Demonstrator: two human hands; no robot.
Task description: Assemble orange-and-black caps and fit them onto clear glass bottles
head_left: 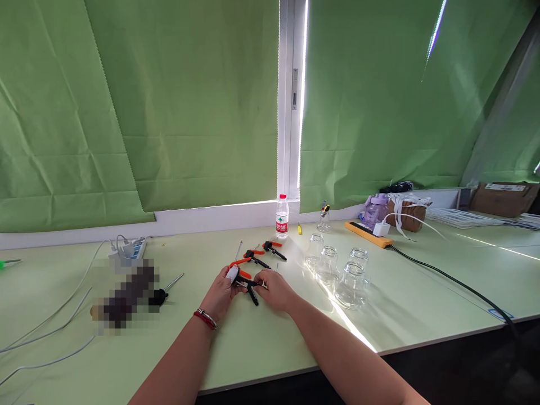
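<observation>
My left hand is closed around a black spring clamp with orange parts, its thumb lying along the top. My right hand pinches a black end of the same clamp from the right side. Just beyond the hands, a second black-and-orange clamp lies on the table, and a third clamp rests a little farther back and to the right. A thin screwdriver shaft shows behind the left hand. My fingers hide part of the held clamp.
Several clear glass jars stand right of my hands. Behind are a red-capped water bottle and a small yellow tool. An orange power strip trails a black cable. Left lie a black-handled screwdriver, a blurred object and white cables.
</observation>
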